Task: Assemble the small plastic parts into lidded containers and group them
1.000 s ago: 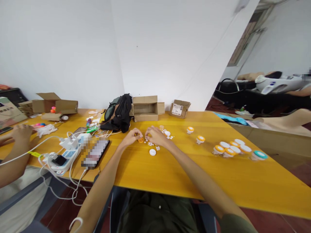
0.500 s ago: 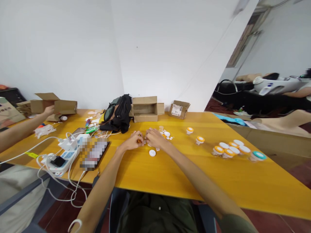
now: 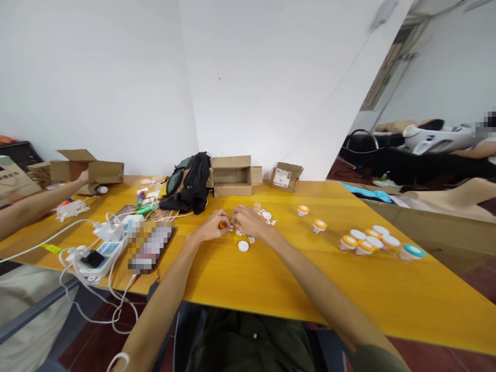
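Note:
Above the table (image 3: 248,284), my left hand (image 3: 211,226) is curled round a small orange ring-like piece (image 3: 222,225), partly covered by the fingers. My right hand (image 3: 248,219) is close beside it, with its fingers bent down and pinched together. Whatever those fingertips hold is hidden or too small to name. Just in front of my hands lies a round white lid (image 3: 243,246). Small white perforated pieces (image 3: 251,239) show under my right wrist. Beyond it are several white discs and small parts (image 3: 266,215) and a small clear cup (image 3: 258,206).
Orange-lidded jars (image 3: 320,226) stand to the right, near a cluster of white- and orange-lidded ones (image 3: 364,246) and a teal-lidded jar (image 3: 413,251). Left are a phone (image 3: 155,248), a power strip (image 3: 112,250) and cables. Behind are a black bag (image 3: 196,186) and cardboard boxes (image 3: 232,189).
My hands stay nearly in place, working close together over the parts. At the left, a co-worker's hand has moved slightly further into a cardboard box.

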The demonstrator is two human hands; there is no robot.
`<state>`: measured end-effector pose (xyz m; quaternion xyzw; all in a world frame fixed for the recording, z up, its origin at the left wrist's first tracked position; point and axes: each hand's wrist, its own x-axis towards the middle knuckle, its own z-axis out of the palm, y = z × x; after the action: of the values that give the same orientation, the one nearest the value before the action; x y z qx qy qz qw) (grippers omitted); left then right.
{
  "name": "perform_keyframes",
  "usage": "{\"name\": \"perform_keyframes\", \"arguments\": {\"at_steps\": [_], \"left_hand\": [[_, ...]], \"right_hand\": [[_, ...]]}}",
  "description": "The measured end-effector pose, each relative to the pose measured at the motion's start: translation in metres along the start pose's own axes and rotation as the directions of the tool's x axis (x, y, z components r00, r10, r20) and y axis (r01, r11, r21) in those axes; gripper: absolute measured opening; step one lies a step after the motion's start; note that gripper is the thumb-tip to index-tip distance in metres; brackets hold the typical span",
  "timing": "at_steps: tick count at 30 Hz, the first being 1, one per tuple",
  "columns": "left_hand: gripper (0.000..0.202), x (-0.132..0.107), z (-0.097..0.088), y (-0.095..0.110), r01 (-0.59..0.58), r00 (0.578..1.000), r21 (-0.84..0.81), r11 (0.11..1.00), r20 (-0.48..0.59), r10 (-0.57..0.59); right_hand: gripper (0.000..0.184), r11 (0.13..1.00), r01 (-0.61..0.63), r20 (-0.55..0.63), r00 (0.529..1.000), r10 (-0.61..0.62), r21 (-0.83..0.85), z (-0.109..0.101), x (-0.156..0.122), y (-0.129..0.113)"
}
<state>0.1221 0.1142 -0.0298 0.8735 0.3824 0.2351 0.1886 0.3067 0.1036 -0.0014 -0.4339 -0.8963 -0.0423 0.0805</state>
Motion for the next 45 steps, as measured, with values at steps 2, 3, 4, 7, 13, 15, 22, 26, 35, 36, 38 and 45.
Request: {"name": "perform_keyframes", "arguments": {"at_steps": [2,3,4,7,13,15,22,26,35,36,38,45], "left_hand": [[0.006,0.001,0.002,0.002,0.012,1.0,0.023,1.0,-0.016,-0.011],[0.004,0.001,0.003,0.003,0.017,1.0,0.042,0.999,-0.026,-0.016],[0.001,0.002,0.004,0.004,0.021,0.999,0.064,0.998,-0.035,-0.019],[0.005,0.003,0.007,0.008,0.012,0.998,0.13,0.991,-0.056,-0.004],[0.007,0.005,0.009,0.011,-0.055,0.997,0.188,0.981,-0.036,0.062],[0.01,0.005,0.009,0.01,-0.066,0.997,0.192,0.979,-0.024,0.072],[0.015,0.006,0.01,0.006,-0.089,0.995,0.106,0.99,-0.045,0.094],[0.014,0.009,0.011,0.006,-0.033,0.993,-0.005,0.999,-0.111,0.032],[0.025,0.015,0.011,0.009,0.156,0.958,-0.306,0.939,-0.183,-0.219],[0.027,0.015,0.011,0.01,0.169,0.954,-0.335,0.927,-0.181,-0.239],[0.031,0.015,0.012,0.011,0.184,0.946,-0.383,0.905,-0.182,-0.27],[0.034,0.012,0.012,0.02,0.207,0.92,-0.527,0.824,-0.181,-0.347]], "right_hand": [[0.018,1.0,-0.004,-0.018,1.0,0.004,0.01,-0.001,0.0,0.003],[0.018,1.0,-0.008,-0.019,1.0,0.008,0.015,-0.001,0.0,0.004],[0.018,1.0,-0.011,-0.016,1.0,0.012,0.019,-0.002,-0.001,0.005],[0.018,0.999,-0.022,-0.011,1.0,0.022,0.038,-0.002,-0.003,0.006],[0.018,0.998,-0.031,-0.034,0.999,0.033,0.06,0.002,-0.006,0.009],[0.018,0.998,-0.012,-0.05,0.999,0.015,0.066,0.005,-0.007,0.012],[0.015,0.99,-0.019,-0.092,0.995,0.032,0.137,0.006,-0.011,0.014],[0.009,0.963,-0.075,-0.1,0.989,0.104,0.261,0.006,-0.015,0.009],[0.01,0.82,-0.166,-0.168,0.938,0.302,0.548,0.016,-0.015,-0.002],[0.01,0.823,-0.164,-0.184,0.933,0.308,0.543,0.016,-0.015,-0.003],[0.01,0.835,-0.16,-0.221,0.923,0.315,0.526,0.016,-0.015,-0.004],[0.01,0.899,-0.115,-0.327,0.906,0.27,0.422,0.017,-0.019,-0.006]]}}
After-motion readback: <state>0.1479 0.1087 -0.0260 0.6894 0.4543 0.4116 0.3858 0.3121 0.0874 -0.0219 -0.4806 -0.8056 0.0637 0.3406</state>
